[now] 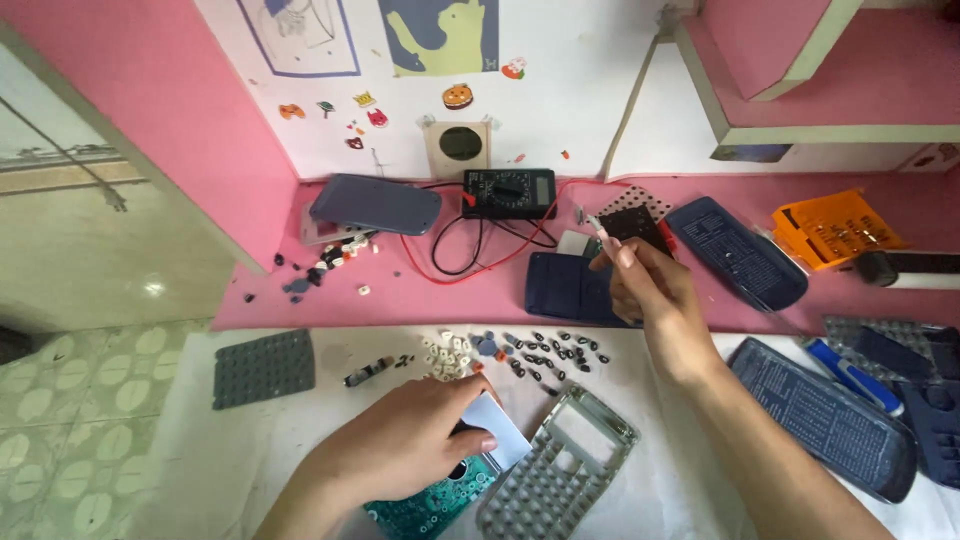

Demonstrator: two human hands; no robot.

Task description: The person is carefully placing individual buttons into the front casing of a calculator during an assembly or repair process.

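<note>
Half circuit board [430, 505] under left hand [405, 445]

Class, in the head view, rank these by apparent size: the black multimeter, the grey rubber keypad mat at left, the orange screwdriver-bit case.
1. Grey rubber keypad mat
2. Orange screwdriver-bit case and black multimeter: alike; both lie farther from the camera, so unranked.

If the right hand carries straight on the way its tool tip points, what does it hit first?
The right hand holds a thin tool pointing up and left, toward the back of the pink desk. First in that line is probably the dark perforated board at the tip, then the black multimeter; height above them is unclear.
</note>
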